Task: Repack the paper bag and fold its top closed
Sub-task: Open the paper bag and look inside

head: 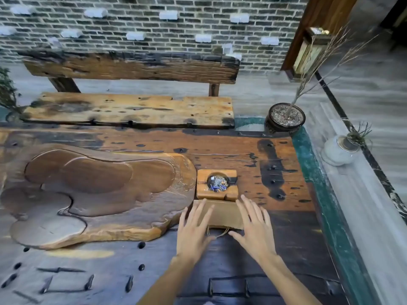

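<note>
Lower centre: paper bag (220,214) flat on worktop (286,172). Left hand (193,230) and right hand (253,227) pressing, fingers straight. Risk: uneven pressure skews the fold.

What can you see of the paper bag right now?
The paper bag is plain brown paper, lying flat on the dark wooden table, just in front of a small wooden block with a round hollow. Thin twine handles trail from its near edge. The left hand and right hand rest on its two ends with straight, spread fingers. Whether it holds anything cannot be told.
</note>
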The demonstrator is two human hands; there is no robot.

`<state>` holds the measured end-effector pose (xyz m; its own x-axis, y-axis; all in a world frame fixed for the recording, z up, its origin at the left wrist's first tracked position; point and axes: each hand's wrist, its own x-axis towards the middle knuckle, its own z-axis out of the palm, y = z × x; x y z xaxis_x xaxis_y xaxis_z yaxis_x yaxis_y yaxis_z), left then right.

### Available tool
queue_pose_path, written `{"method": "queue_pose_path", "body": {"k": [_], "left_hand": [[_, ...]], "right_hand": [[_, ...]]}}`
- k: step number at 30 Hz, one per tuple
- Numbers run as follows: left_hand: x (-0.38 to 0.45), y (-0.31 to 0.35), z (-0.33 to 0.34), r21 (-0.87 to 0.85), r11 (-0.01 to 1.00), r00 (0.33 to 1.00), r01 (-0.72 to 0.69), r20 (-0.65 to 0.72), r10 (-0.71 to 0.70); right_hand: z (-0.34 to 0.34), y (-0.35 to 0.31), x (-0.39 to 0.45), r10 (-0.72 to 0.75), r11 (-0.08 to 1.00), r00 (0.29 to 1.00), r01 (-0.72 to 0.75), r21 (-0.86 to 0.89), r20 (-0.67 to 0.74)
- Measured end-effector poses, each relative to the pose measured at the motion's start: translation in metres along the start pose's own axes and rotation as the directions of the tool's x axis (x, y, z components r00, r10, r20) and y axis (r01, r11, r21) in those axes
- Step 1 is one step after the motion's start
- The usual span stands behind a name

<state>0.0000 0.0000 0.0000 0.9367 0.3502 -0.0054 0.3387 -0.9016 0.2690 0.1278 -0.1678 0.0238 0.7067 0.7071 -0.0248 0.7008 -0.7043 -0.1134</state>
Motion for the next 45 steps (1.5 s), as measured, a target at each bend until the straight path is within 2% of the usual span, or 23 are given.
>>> {"method": "queue_pose_path", "body": {"k": [6, 11, 16, 20, 26, 30, 36, 41, 43, 45], "left_hand": [[0.032, -0.008, 0.017, 0.066, 0.997, 0.983, -0.026, 0.183, 0.014], [0.044, -0.019, 0.031, 0.07, 0.997, 0.967, -0.018, 0.253, 0.0], [0.046, -0.026, 0.035, 0.042, 0.996, 0.968, -0.073, 0.242, 0.061], [0.048, -0.026, 0.034, 0.008, 0.998, 0.969, -0.063, 0.239, 0.059], [0.049, -0.032, 0.025, -0.028, 0.999, 0.98, -0.029, 0.194, 0.034], [0.051, -0.034, 0.016, -0.178, 0.983, 0.973, 0.04, 0.23, 0.002], [0.049, -0.031, -0.005, -0.522, 0.838, 0.971, 0.16, 0.236, -0.038], [0.042, -0.02, -0.013, -0.61, 0.748, 0.959, 0.261, 0.251, -0.13], [0.038, -0.015, -0.019, -0.677, 0.653, 0.939, 0.339, 0.282, -0.196], [0.035, -0.011, -0.024, -0.756, 0.509, 0.911, 0.411, 0.322, -0.258]], "right_hand": [[0.018, 0.004, 0.03, 0.003, 0.999, 0.983, 0.005, -0.041, 0.183], [0.035, 0.009, 0.039, -0.026, 0.996, 0.966, 0.046, -0.072, 0.258], [0.045, 0.013, 0.039, -0.047, 0.994, 0.96, 0.073, -0.084, 0.275], [0.047, 0.014, 0.04, -0.068, 0.995, 0.966, 0.085, -0.059, 0.249], [0.04, 0.03, 0.044, -0.151, 0.988, 0.941, 0.149, 0.03, 0.304], [0.035, 0.042, 0.041, -0.162, 0.981, 0.948, 0.123, 0.151, 0.275], [0.025, 0.048, 0.034, -0.198, 0.957, 0.941, 0.125, 0.26, 0.274], [0.012, 0.046, 0.037, -0.183, 0.956, 0.929, 0.092, 0.28, 0.321], [0.008, 0.046, 0.039, -0.173, 0.949, 0.929, 0.068, 0.309, 0.327], [0.003, 0.044, 0.041, -0.152, 0.939, 0.931, 0.031, 0.343, 0.333]]}}
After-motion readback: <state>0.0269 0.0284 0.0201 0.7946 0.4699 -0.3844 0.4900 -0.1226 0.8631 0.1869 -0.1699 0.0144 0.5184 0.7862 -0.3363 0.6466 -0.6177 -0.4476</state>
